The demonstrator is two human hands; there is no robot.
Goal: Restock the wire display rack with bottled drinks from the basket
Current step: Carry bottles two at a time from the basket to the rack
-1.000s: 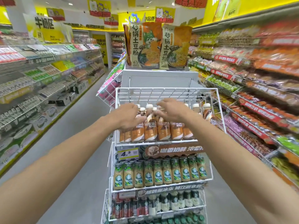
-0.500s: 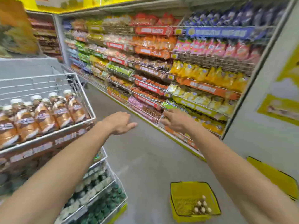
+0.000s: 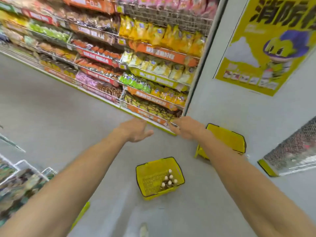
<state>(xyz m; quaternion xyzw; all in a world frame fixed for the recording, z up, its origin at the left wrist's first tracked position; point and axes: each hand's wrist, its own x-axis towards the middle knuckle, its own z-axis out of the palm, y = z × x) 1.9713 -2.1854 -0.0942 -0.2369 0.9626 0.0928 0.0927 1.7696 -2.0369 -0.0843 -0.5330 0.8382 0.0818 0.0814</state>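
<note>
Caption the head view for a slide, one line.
Both empty bare hands, left hand and right hand, reach toward yellow plastic basket holding white-capped brown bottles on the grey floor.

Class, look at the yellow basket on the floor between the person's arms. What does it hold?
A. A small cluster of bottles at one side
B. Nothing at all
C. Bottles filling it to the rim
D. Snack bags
A: the yellow basket shows a few white-capped bottles grouped at one side, its mesh bottom otherwise bare.
</note>
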